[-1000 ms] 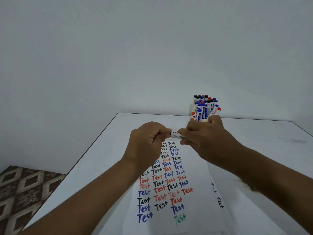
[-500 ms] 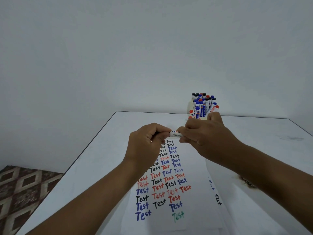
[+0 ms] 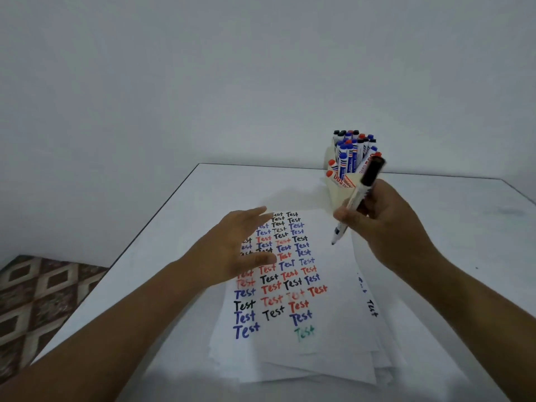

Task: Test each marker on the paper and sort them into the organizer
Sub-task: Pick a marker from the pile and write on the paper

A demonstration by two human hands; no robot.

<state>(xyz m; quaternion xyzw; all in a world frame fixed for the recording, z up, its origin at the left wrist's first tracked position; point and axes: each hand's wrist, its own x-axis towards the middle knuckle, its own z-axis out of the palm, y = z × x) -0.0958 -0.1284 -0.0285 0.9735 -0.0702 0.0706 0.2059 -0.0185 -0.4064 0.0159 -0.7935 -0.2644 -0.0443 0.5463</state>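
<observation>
White table (image 3: 464, 227) against a plain pale wall (image 3: 203, 68), patterned floor (image 3: 43, 300) at lower left. Paper (image 3: 327, 338) stack lies mid-table, top sheet w/ rows of "Test" in black, blue, red, one green. Beige organizer (image 3: 338, 195) at far edge, packed w/ capped markers. L hand (image 3: 235, 250) flat, fingers straight, over the paper's left side; contact unclear. R hand (image 3: 383, 224) grips an uncapped marker (image 3: 355, 200), tip down above the paper, black cap on its back end.

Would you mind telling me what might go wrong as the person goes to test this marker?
The uncapped marker in the right hand points its tip over the top sheet, which has little blank room left. The left hand hovers open over written words and could smear them. The paper stack lies loose and may slide.
</observation>
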